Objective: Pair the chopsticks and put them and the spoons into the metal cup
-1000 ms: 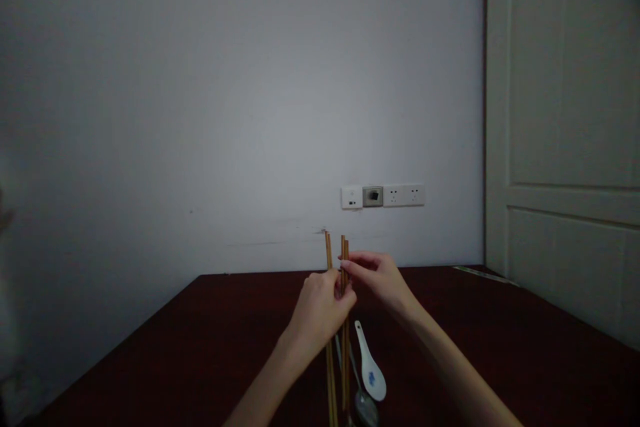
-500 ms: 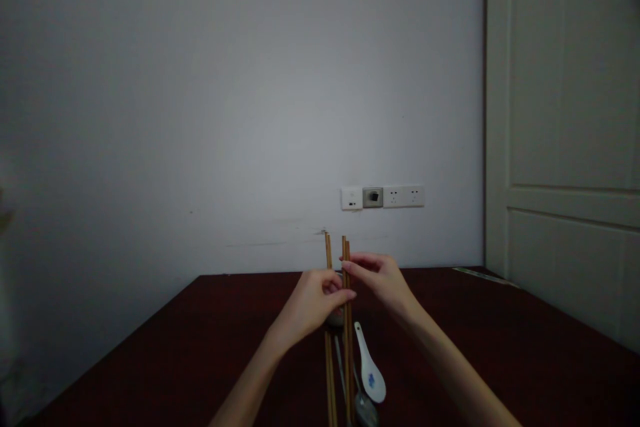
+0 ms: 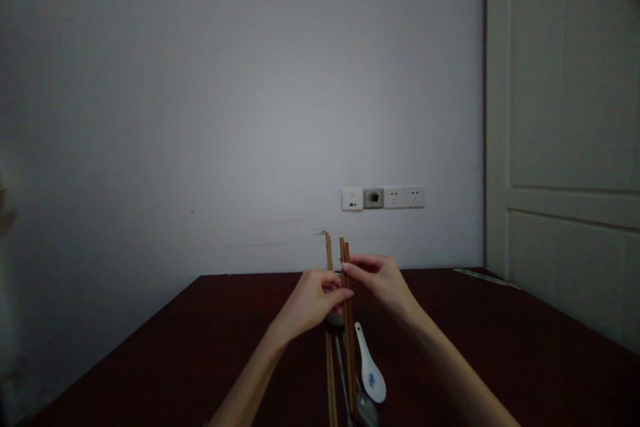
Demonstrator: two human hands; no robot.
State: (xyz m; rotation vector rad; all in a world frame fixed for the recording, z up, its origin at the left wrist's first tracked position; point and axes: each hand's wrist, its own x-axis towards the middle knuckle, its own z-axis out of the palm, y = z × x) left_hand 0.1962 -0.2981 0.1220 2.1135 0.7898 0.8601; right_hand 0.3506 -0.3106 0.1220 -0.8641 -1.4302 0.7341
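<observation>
Just left of the white spoon (image 3: 373, 373), the wooden chopsticks (image 3: 349, 340) are pinched near their upper ends by the right hand (image 3: 379, 273), while the left hand (image 3: 317, 295) lays its thumb across their shafts, whether gripping I cannot tell. They look light and stiff, probably smooth enough to roll against each other, so a fingertip pinch on both upper shafts should suit. The dark red worktop (image 3: 210, 360) lies under the spoon, with a pale wall (image 3: 250, 113) beyond it and a panelled door (image 3: 565, 93) to its far right.
</observation>
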